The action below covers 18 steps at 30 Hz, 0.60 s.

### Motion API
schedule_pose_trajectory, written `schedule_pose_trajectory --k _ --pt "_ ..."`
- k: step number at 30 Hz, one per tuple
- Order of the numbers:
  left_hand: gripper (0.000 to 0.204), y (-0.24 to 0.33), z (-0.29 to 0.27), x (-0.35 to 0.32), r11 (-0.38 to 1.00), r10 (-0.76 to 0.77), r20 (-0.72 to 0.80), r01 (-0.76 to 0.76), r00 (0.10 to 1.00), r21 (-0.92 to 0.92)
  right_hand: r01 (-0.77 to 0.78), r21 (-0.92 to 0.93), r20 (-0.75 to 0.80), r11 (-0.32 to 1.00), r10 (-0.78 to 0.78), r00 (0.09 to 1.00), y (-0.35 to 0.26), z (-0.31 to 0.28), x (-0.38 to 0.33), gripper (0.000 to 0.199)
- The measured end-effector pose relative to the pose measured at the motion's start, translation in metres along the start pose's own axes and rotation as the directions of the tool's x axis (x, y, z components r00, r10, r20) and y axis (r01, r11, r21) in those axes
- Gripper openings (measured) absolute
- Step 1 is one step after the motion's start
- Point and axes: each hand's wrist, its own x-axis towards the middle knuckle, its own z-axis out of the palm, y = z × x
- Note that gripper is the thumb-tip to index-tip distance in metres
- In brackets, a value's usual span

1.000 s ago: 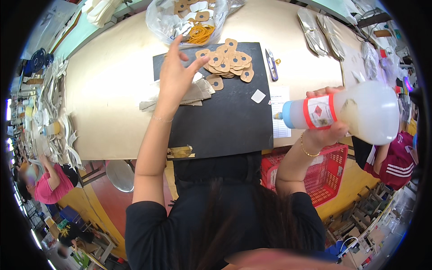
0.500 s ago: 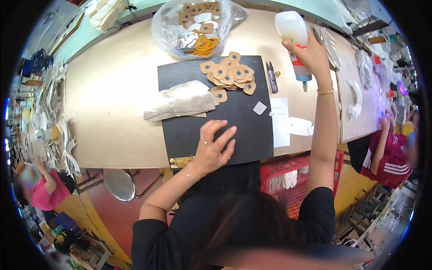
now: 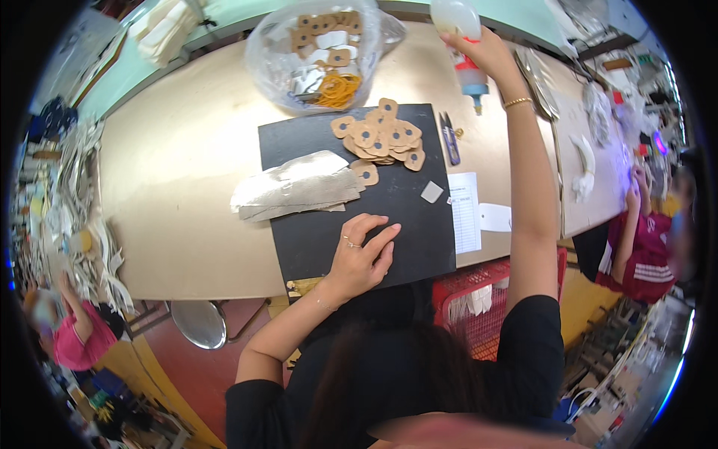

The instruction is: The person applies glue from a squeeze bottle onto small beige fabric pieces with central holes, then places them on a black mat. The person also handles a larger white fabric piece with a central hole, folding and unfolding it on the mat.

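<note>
My right hand (image 3: 482, 54) grips a translucent squeeze bottle (image 3: 458, 16) with a red label, held upside down over the far right of the table, its blue nozzle pointing down. My left hand (image 3: 363, 254) is above the near part of a black board (image 3: 407, 262), fingers loosely bent and apart, with nothing in them. On that board lies a heap of tan rounded pieces (image 3: 381, 135) with dark centre dots. Left of the heap are stacked silvery strips (image 3: 299, 183), partly over the board's edge. A small pale square (image 3: 431, 192) lies to the right.
A clear plastic bag (image 3: 262, 63) holds tan pieces, white pieces and yellow bands beyond the board. Thread snips (image 3: 450, 138), a printed sheet (image 3: 465, 217) and a white tag (image 3: 495, 218) lie on its right. A red crate (image 3: 456, 307) stands below the table edge. Two people work at either side.
My right hand has carried the bottle leftward and farther away. My left hand has shifted slightly right, its fingers a little more curled. The whole view has tilted slightly.
</note>
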Motion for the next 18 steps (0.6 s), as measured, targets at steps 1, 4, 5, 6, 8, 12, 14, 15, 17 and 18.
schedule_pose_trajectory --k 1,4,5,6,8,12,14,15,17,18 --pt "0.042 0.001 0.000 0.003 1.000 0.006 0.027 -0.006 1.000 -0.002 -0.025 0.070 -0.001 0.997 0.025 1.000 0.001 -0.001 -0.004 0.061" --pt "0.040 0.004 0.002 0.014 0.999 0.045 0.077 -0.046 0.996 0.008 -0.126 0.309 0.003 0.943 0.132 0.991 0.007 0.001 -0.030 0.058" --pt "0.041 0.003 0.004 0.022 0.999 0.001 0.123 -0.005 0.992 0.036 -0.146 0.391 0.005 0.909 0.156 0.988 0.008 0.003 -0.038 0.057" --pt "0.043 0.002 0.009 0.031 0.998 -0.031 0.190 0.020 0.981 0.061 -0.100 0.474 -0.021 0.875 0.125 0.992 0.009 0.003 -0.051 0.055" --pt "0.045 -0.001 0.021 0.053 0.994 -0.066 0.278 0.039 0.958 0.100 -0.125 0.587 -0.055 0.800 0.194 0.979 0.011 0.004 -0.071 0.053" --pt "0.043 0.002 0.045 0.086 0.971 -0.153 0.424 0.057 0.893 0.230 -0.073 0.803 -0.105 0.592 0.260 0.960 0.013 0.003 -0.105 0.048" --pt "0.036 0.004 0.049 0.093 0.959 -0.234 0.465 0.125 0.854 0.253 -0.052 0.867 -0.101 0.496 0.277 0.956 0.014 0.004 -0.119 0.047" --pt "0.035 0.003 0.050 0.095 0.957 -0.249 0.470 0.141 0.847 0.253 -0.053 0.884 -0.090 0.464 0.281 0.956 0.015 0.005 -0.126 0.048" --pt "0.032 0.001 0.050 0.097 0.951 -0.286 0.483 0.181 0.828 0.252 -0.056 0.908 -0.081 0.416 0.305 0.949 0.016 0.008 -0.136 0.050" --pt "0.028 0.000 0.050 0.097 0.954 -0.273 0.469 0.174 0.840 0.244 -0.056 0.914 -0.085 0.403 0.324 0.942 0.016 0.010 -0.140 0.050"
